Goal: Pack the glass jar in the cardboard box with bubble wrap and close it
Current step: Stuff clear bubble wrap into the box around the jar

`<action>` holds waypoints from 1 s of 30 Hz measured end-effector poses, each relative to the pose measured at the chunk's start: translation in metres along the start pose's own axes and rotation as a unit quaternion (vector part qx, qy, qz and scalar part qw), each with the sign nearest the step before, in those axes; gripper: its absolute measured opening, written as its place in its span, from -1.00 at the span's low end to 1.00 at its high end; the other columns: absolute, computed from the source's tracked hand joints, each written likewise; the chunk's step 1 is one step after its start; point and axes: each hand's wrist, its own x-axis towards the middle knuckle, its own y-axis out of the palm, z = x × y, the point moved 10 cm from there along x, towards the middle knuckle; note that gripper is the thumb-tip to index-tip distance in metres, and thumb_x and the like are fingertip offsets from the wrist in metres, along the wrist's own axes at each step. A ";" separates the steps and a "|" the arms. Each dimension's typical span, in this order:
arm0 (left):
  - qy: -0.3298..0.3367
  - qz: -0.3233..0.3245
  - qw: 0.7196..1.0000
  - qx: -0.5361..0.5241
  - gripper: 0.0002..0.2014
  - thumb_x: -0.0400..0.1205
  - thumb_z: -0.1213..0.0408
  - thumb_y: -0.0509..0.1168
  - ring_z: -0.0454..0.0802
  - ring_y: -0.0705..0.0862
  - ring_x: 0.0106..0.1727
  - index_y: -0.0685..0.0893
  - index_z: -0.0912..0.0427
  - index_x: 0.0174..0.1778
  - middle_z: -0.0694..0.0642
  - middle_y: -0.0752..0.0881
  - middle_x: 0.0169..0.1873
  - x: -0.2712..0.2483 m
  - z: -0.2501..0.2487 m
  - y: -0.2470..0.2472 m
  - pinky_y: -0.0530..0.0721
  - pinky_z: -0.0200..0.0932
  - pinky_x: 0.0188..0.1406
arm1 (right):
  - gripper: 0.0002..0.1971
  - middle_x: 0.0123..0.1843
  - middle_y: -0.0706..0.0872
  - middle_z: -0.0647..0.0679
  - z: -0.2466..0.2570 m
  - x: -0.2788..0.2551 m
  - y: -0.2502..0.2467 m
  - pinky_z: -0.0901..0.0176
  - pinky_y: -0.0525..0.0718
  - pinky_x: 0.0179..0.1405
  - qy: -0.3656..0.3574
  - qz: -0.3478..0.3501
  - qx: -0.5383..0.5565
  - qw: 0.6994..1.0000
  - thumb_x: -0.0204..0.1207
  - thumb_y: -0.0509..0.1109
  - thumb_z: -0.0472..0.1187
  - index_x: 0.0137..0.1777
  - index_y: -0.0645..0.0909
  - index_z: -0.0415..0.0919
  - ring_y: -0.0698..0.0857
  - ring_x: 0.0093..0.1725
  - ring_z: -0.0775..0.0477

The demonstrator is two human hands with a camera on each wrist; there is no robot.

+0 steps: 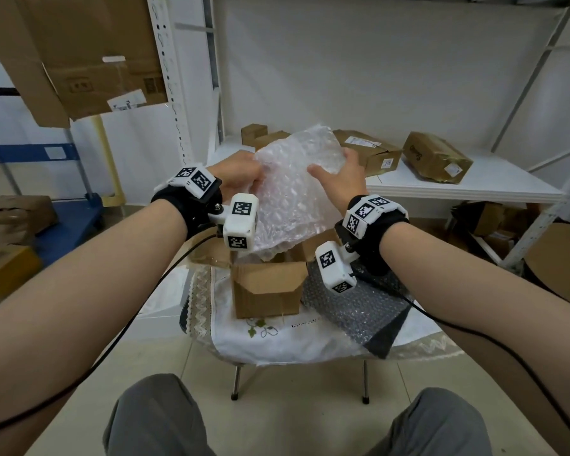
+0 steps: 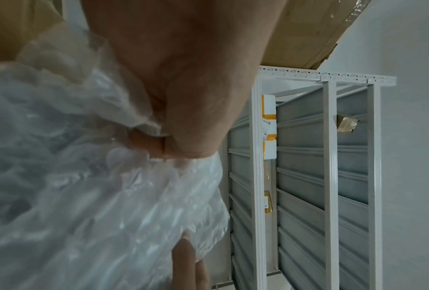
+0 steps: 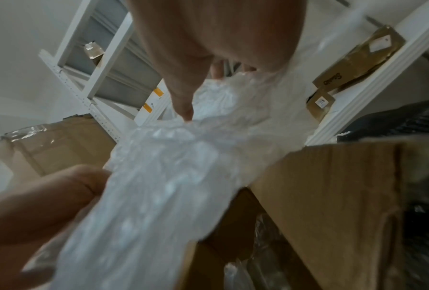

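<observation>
Above the open cardboard box (image 1: 267, 287) on the table (image 1: 277, 343): wrapping underway.
Left hand (image 1: 241, 174) and right hand (image 1: 343, 177) each grip the bubble wrap (image 1: 297, 192); the glass jar is unseen, perhaps inside; boxing and closing remain.

**Bubble wrap held above the open cardboard box**

The bubble wrap (image 1: 297, 189) is a clear, crinkled sheet at the centre of the head view, raised upright and slightly bunched. Its lower edge hangs down to the mouth of the cardboard box (image 1: 265, 291). That box is small, brown and corrugated. It stands upright just below the frame's centre, on a white cloth, with its top flaps open. In the right wrist view the sheet (image 3: 163, 176) runs from lower left toward the centre, and a brown flap of the box (image 3: 332, 196) stands just to its right. The glass jar cannot be made out in any view.
</observation>
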 end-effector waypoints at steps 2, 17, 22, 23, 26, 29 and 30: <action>-0.002 -0.028 1.000 -0.013 -0.86 0.44 0.57 0.13 0.05 0.53 -0.32 0.54 0.30 -0.31 0.19 0.54 -0.39 0.002 0.004 -0.007 0.49 -0.21 -0.38 | -0.16 0.42 0.57 -0.13 -0.005 -0.001 0.007 -0.23 0.57 0.40 0.030 0.030 0.059 0.997 0.34 0.56 0.12 0.55 0.27 -0.08 0.61 0.35 -0.21; -0.050 -0.084 0.995 -0.025 -0.64 0.63 -0.07 0.31 0.10 0.59 0.00 0.53 0.16 0.12 0.14 0.62 0.06 0.021 0.051 -0.003 0.58 -0.12 -0.26 | -0.60 0.17 0.66 -0.05 0.005 -0.013 0.041 0.01 0.58 0.28 0.054 0.091 0.083 0.991 0.54 0.33 0.06 0.26 0.51 -0.18 0.63 0.20 -0.14; -0.061 -0.025 0.992 -0.107 -0.75 0.57 0.08 0.39 -0.07 0.54 -0.46 0.52 0.17 -0.18 0.09 0.58 -0.37 0.022 0.055 0.007 0.47 -0.22 -0.54 | -0.46 0.24 0.69 -0.07 -0.001 -0.022 0.053 -0.14 0.60 0.38 0.084 0.127 0.118 0.981 0.51 0.40 0.10 0.39 0.51 -0.21 0.67 0.23 -0.17; -0.066 0.003 0.988 -0.142 -0.78 0.64 0.18 0.35 -0.11 0.54 -0.56 0.48 0.18 -0.22 0.05 0.58 -0.48 0.020 0.054 0.013 0.49 -0.27 -0.59 | -0.47 0.21 0.68 -0.05 -0.002 -0.024 0.054 -0.13 0.60 0.38 0.088 0.131 0.119 0.980 0.53 0.40 0.07 0.40 0.51 -0.22 0.67 0.21 -0.15; -0.046 0.014 0.981 -0.187 -0.75 0.69 0.29 0.32 -0.18 0.53 -0.71 0.44 0.24 -0.25 0.00 0.56 -0.62 0.017 0.049 0.016 0.49 -0.37 -0.69 | -0.46 0.31 0.66 -0.07 0.002 -0.027 0.059 -0.13 0.58 0.42 0.067 0.135 0.119 0.981 0.54 0.43 -0.03 0.46 0.46 -0.22 0.65 0.28 -0.14; -0.062 -0.023 0.975 -0.212 -0.75 0.65 0.17 0.40 -0.19 0.52 -0.71 0.49 0.21 0.01 0.08 0.55 -0.44 0.017 0.055 0.007 0.51 -0.35 -0.69 | -0.43 0.41 0.63 -0.13 0.000 -0.027 0.062 -0.10 0.57 0.44 0.052 0.135 0.125 0.982 0.52 0.47 -0.15 0.50 0.43 -0.23 0.62 0.36 -0.16; -0.068 -0.024 0.973 -0.221 -0.70 0.64 0.18 0.41 -0.18 0.54 -0.69 0.48 0.17 0.17 0.10 0.58 -0.37 0.019 0.058 0.007 0.54 -0.33 -0.67 | -0.47 0.40 0.64 -0.14 -0.001 -0.028 0.062 -0.07 0.57 0.43 0.050 0.136 0.131 0.981 0.52 0.46 -0.20 0.48 0.46 -0.24 0.63 0.35 -0.15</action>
